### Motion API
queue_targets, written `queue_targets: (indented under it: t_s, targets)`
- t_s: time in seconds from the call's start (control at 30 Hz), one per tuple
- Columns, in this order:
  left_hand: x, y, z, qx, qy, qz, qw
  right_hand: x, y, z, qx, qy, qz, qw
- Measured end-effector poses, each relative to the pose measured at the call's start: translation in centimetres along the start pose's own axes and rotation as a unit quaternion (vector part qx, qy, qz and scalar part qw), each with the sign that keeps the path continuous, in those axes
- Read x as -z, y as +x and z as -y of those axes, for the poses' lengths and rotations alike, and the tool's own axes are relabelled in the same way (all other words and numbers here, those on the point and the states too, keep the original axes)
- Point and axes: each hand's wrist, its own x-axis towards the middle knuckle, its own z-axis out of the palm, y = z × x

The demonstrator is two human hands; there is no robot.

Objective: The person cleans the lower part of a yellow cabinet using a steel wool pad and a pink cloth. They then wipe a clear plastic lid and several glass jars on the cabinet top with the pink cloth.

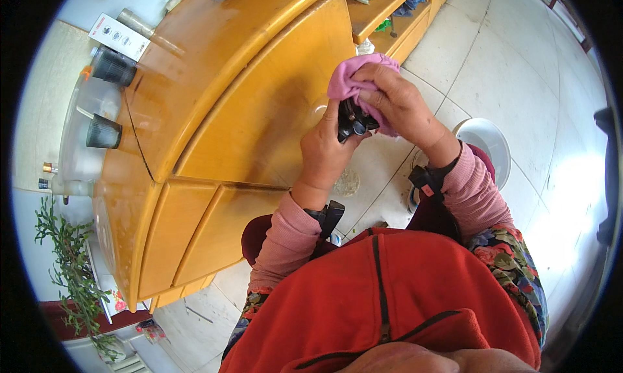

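My left hand (325, 151) grips a small glossy black object (346, 123) with a rounded knob-like part; most of it is covered, so its exact kind cannot be told. In my right hand (401, 102) a pink cloth (346, 78) is bunched up and pressed over the top and right side of that object. Both hands are close together in front of the cabinet, above the tiled floor. The fingertips of my right hand sink into the cloth folds.
A yellow wooden cabinet (272, 115) stands to the left, bearing dark ribbed cups (104, 131), a printed white box (119, 37) and a clear plastic container (82, 129). Open shelves (384, 12) hold cloths. A white bucket (491, 134) sits on the floor at right. A leafy plant (68, 256) hangs lower left.
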Motion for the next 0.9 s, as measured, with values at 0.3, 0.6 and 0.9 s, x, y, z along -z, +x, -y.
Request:
queue_targets:
  t_s: [0.3,0.6,0.9]
  targets:
    - [0.3,-0.5,0.0,0.001,-0.059,-0.027,0.998,0.8,-0.4,-2.6,-0.208,0.096,-0.085,0.970]
    - [1.6,-0.4,1.0,-0.052,-0.065,-0.034,0.996,5.5,-0.3,-3.4,-0.236,0.348,-0.230,0.878]
    - [7.1,1.4,0.7,0.168,-0.587,-0.048,0.790,6.7,0.7,-5.0,-0.201,0.584,-0.252,0.745]
